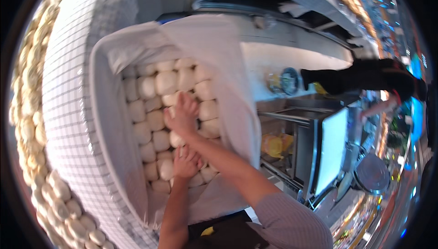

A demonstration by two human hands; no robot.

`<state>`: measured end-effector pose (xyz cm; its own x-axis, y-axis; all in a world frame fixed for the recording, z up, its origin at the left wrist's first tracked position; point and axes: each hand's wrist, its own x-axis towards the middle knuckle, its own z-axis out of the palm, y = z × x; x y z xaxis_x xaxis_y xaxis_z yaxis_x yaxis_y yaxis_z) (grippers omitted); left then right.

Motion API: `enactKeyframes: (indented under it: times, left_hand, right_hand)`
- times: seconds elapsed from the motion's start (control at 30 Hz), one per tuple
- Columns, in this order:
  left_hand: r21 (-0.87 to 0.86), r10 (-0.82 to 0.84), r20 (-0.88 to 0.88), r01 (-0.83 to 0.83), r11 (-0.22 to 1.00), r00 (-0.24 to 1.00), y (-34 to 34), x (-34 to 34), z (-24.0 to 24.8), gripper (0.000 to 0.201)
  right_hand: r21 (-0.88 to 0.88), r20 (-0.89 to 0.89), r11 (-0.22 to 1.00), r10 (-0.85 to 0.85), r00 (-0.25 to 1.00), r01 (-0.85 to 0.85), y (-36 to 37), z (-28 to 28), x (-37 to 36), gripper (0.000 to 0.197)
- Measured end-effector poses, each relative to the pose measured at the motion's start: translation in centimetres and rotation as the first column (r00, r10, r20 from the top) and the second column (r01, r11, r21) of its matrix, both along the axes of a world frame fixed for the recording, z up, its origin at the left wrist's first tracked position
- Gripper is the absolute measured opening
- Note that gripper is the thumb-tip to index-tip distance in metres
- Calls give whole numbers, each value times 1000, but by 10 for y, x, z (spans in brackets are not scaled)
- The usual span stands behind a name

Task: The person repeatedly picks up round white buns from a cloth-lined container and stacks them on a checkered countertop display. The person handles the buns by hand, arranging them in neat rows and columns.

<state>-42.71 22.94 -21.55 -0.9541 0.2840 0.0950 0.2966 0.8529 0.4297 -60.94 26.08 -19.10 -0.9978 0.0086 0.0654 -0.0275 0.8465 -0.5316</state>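
Note:
A deep bin [96, 73] lined with white cloth holds many pale, rounded dough balls [166, 82] packed side by side in rows. Over the middle of them lies my right hand [183, 115], slightly blurred, its fingers apart and touching the dough. Closer to me, my left hand [186, 163] rests on the near rows with its fingers spread and a little bent. A dough ball [177, 139] shows between the two hands. What lies under both palms is hidden.
More pale rounded pieces [34, 89] line the far left, beyond a white tiled ledge [68, 112]. To the right are a metal rack [292, 135] with a yellow item, a bright panel [332, 148] and a round lidded pot [372, 173]. A person in black [365, 76] stands farther right.

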Motion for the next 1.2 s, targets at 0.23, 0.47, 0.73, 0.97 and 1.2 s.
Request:
enactKeyframes:
  times: [0.23,0.47,0.73,0.97,1.2]
  left_hand:
    - [-139,72,27,-68,988,997,2,-14,30,36]
    - [-186,113,-7,-112,976,994,1,-5,23,37]
    - [-223,212,12,-204,953,977,8,9,21,40]
    - [-299,213,36,-193,935,976,0,14,22,55]
    - [-363,223,182,-145,920,958,-9,16,24,65]
  right_hand:
    - [-690,297,681,-41,954,244,48,-13,-32,37]
    - [-527,95,849,116,989,-49,28,-11,9,80]
    - [-743,119,664,258,959,-87,17,-37,21,89]
    - [-619,25,761,268,963,-196,12,-26,16,79]
    - [-590,270,796,37,962,135,62,18,79,63]
